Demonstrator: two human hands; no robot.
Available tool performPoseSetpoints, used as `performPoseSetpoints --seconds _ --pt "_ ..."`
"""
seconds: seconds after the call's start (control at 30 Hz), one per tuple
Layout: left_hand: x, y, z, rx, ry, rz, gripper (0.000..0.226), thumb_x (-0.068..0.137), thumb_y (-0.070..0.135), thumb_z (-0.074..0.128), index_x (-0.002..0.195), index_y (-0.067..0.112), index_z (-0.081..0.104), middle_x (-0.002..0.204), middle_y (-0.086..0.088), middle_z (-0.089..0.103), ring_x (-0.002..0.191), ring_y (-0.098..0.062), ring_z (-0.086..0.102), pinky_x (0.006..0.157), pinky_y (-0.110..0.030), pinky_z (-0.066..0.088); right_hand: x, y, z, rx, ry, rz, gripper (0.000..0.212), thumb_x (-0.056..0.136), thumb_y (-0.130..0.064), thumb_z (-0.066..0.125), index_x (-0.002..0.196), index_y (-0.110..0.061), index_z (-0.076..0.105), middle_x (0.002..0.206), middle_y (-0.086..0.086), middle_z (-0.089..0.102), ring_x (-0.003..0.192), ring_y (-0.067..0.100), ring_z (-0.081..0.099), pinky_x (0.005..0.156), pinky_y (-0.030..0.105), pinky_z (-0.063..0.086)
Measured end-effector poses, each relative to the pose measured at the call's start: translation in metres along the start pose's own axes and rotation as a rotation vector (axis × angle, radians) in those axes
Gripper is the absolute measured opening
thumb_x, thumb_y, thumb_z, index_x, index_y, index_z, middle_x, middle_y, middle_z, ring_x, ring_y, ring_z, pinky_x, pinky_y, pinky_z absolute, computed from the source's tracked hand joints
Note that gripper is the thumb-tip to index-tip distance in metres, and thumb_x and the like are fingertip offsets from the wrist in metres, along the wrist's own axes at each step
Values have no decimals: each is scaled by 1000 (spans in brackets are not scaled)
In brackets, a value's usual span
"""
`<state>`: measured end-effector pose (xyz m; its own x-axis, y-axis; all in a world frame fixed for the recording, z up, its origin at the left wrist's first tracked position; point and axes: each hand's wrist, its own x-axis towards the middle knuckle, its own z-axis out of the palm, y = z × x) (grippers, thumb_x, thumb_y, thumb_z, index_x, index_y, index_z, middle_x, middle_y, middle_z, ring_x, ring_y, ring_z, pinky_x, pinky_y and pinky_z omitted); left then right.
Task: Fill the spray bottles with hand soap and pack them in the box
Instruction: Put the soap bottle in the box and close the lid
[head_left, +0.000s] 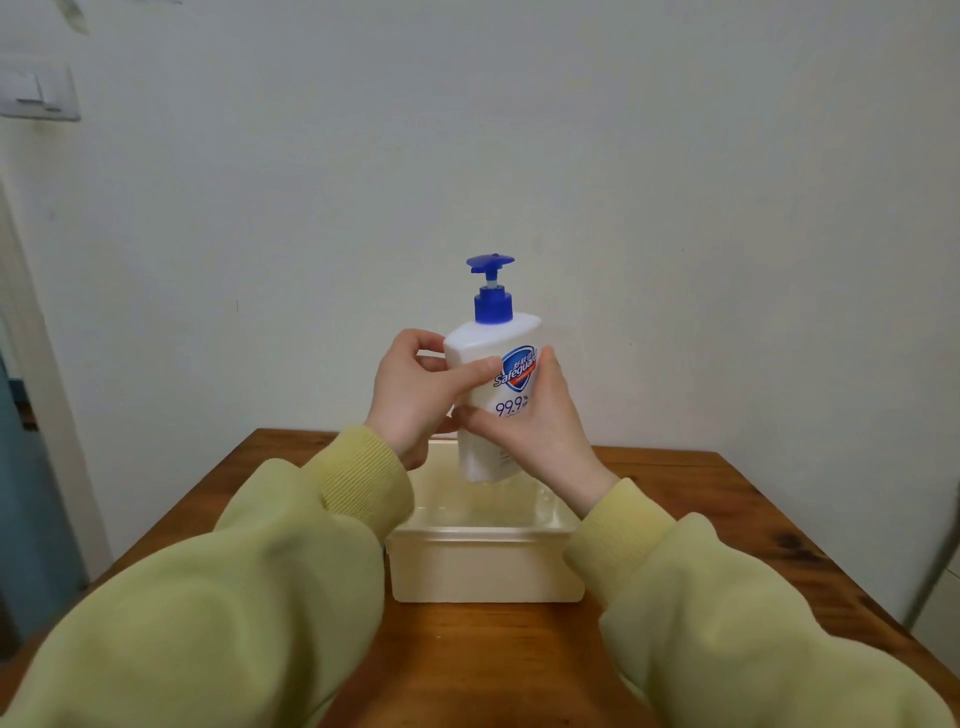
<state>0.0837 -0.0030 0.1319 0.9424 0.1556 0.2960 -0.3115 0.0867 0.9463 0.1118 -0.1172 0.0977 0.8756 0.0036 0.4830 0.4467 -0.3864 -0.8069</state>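
A white hand soap bottle with a blue pump head and a blue shield label is held upright in the air above the box. My left hand grips its left side, thumb across the label. My right hand wraps the lower right of the bottle, fingers curled round the front. Below them a cream plastic box stands open on the wooden table. No spray bottles are visible; my sleeves and the bottle hide much of the box's inside.
The table runs to the white wall behind. A door frame and a blue door stand at the far left, with a wall switch high up. A pale object's edge shows at the far right.
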Motion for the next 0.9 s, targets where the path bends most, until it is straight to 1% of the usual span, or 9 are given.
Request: performPoseSetpoints --seconds 0.17,0.27,0.33,0.43,0.5,0.57,0.63,0.73,0.9 --pt "0 -3 0 64 -2 16 37 72 13 75 94 24 48 86 -1 58 75 -17 64 67 -40 56 4 7 6 -9 36 -1 68 46 -41 76 103 -22 43 104 3 59 98 20 61 78 39 57" --pt "1 -6 -8 111 -43 27 30 77 25 69 101 21 52 93 -1 59 85 -17 62 70 -36 55 6 6 1 -14 48 -23 63 53 -36 77 103 -18 45 103 2 60 97 17 60 78 33 54" --pt "4 -12 -19 144 -7 37 20 84 30 61 99 18 57 97 -2 62 93 -17 61 79 -36 54 8 5 -6 -14 17 -27 59 59 -30 80 104 -18 44 104 -2 59 96 13 60 79 29 52" --pt "10 -32 -42 372 90 35 17 89 25 54 99 13 60 92 1 61 96 -18 58 89 -36 50 14 5 -19 -11 -119 -24 56 66 -23 80 107 -22 43 97 -13 55 89 4 58 74 19 48" --pt "13 -49 -56 576 79 -19 19 88 20 54 103 10 60 93 0 59 94 -19 56 85 -31 45 20 6 -25 -45 -240 -14 55 67 -21 80 109 -22 43 95 -17 54 85 -3 56 72 15 47" --pt "14 -67 -65 760 19 -109 21 88 18 54 105 7 59 95 -3 56 91 -18 52 80 -29 41 26 9 -25 -101 -344 -6 58 64 -23 82 110 -18 48 97 -10 60 85 4 60 73 19 50" --pt "15 -77 -69 891 -53 -207 11 89 18 52 96 10 55 93 -6 54 85 -18 51 73 -28 41 31 13 -22 -190 -441 -2 61 61 -26 82 112 -15 50 101 -4 62 90 12 62 76 23 52" --pt "16 -82 -71 930 -134 -315 9 90 16 50 85 9 54 87 -10 53 76 -18 50 66 -26 44 35 23 -16 -308 -565 31 61 65 -24 82 116 -16 48 105 -3 60 95 14 60 83 27 51" --pt "15 -87 -73 865 -236 -433 18 88 15 54 104 6 58 104 -12 63 96 -22 61 78 -28 52 38 42 -9 -502 -734 38 62 65 -27 82 115 -16 48 104 -3 59 93 15 59 83 27 50"
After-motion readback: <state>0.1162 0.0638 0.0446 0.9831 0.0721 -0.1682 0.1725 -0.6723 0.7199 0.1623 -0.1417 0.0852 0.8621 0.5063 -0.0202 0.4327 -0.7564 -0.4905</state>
